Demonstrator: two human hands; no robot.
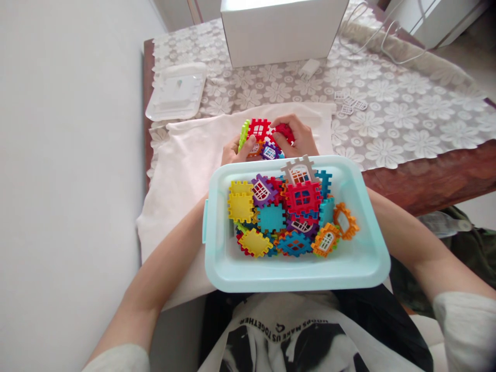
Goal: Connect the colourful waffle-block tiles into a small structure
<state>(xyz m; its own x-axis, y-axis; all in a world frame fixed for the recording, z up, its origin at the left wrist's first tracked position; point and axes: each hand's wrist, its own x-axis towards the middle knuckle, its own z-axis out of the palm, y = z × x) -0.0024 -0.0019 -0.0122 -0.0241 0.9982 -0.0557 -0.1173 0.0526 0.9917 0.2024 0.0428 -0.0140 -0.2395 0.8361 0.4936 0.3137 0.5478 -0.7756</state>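
Observation:
Beyond the far rim of a light blue plastic bin [294,276], both hands are around a small group of interlocking building tiles [259,128] in green, red, orange and purple. My left hand [234,151] grips the group at its left side, thumb over the orange tile. On the other side, my right hand [300,135] has its fingers curled on a red tile [284,133] at the group's edge. The bin's rim hides the lower part of both hands. Inside the bin lie many loose tiles, including a yellow tile [256,243], a turquoise tile [272,218] and a grey tile [299,171] with a white window.
A white cloth [174,181] covers the near table over a floral tablecloth [411,113]. Farther back stand a white tray [176,92] and a large white box [282,36]. White window pieces [351,102] lie at right. A wall [70,129] runs along the left.

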